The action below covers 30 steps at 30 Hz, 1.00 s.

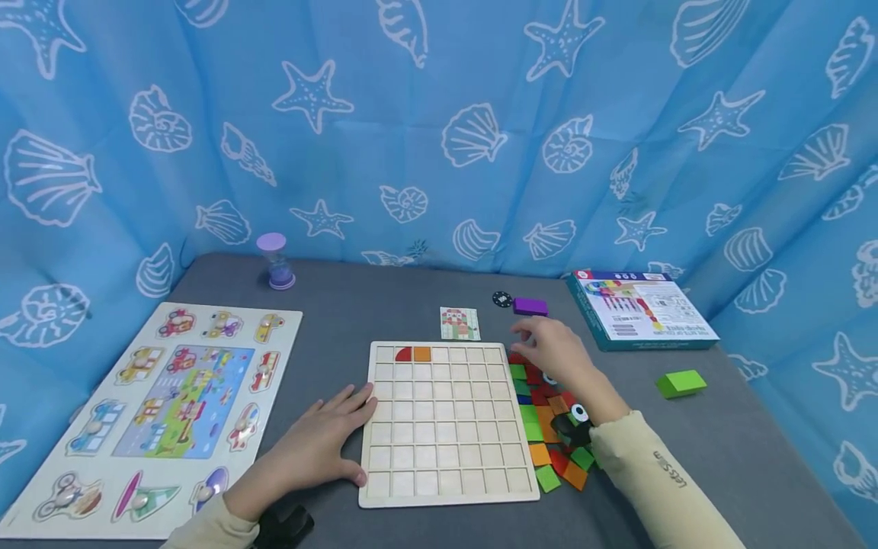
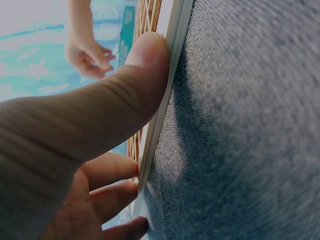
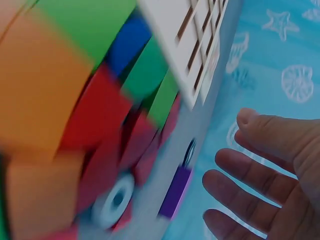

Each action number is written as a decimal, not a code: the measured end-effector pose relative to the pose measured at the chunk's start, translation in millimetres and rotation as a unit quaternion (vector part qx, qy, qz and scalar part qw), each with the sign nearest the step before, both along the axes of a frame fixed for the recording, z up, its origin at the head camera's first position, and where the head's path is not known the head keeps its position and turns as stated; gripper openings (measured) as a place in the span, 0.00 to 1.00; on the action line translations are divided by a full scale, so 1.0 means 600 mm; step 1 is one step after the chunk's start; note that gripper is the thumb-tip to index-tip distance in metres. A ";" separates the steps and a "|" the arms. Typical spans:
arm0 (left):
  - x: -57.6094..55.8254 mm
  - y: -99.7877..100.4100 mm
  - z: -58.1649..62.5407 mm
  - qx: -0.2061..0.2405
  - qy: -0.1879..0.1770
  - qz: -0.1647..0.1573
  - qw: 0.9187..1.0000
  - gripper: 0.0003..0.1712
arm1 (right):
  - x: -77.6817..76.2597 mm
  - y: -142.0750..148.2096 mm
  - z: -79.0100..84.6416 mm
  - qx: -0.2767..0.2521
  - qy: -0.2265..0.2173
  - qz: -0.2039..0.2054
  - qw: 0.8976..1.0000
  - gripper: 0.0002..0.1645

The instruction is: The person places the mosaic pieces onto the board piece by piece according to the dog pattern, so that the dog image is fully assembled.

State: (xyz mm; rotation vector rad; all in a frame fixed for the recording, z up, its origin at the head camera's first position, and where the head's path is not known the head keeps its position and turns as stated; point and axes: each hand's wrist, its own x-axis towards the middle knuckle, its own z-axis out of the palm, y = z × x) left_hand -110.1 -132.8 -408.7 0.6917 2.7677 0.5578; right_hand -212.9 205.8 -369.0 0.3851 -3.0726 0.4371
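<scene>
A wooden grid board (image 1: 449,457) lies flat at the centre of the table. In its top row sit a red quarter-round tile (image 1: 403,354) and an orange square tile (image 1: 421,354), side by side. My left hand (image 1: 318,438) rests at the board's left edge, its thumb and fingertips touching the rim. Over the board's top right corner hovers my right hand (image 1: 552,347); in the right wrist view its fingers (image 3: 245,200) are loosely bent with nothing between them. Beneath and beside it, loose coloured tiles (image 1: 546,427) in red, green, orange and blue lie heaped along the board's right edge.
Behind the board are a small pattern card (image 1: 459,323), a black-and-white disc (image 1: 502,299) and a purple block (image 1: 530,306). A picture puzzle (image 1: 281,335) lies left, near a sand timer (image 1: 279,267). At right are a flat box (image 1: 645,313) and a green block (image 1: 681,383).
</scene>
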 end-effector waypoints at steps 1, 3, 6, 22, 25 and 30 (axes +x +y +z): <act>0.000 0.000 0.000 -0.001 0.000 0.000 1.000 0.58 | 0.001 0.009 0.000 0.001 -0.002 -0.007 1.000 0.17; 0.000 0.000 0.000 -0.001 -0.001 0.000 1.000 0.58 | 0.004 0.025 -0.001 0.001 -0.009 -0.014 1.000 0.17; 0.001 0.000 -0.002 0.001 -0.002 -0.002 1.000 0.58 | 0.006 0.041 -0.004 0.005 -0.017 -0.019 1.000 0.16; 0.000 0.000 -0.005 0.012 -0.007 -0.004 1.000 0.58 | 0.001 0.032 -0.031 0.025 -0.034 -0.008 0.999 0.12; 0.002 -0.002 -0.007 0.020 -0.003 -0.011 1.000 0.58 | -0.007 0.020 -0.037 0.032 -0.046 -0.012 0.998 0.13; 0.004 -0.003 -0.009 0.024 -0.001 -0.013 1.000 0.58 | -0.015 0.010 -0.040 0.046 -0.060 -0.014 0.997 0.12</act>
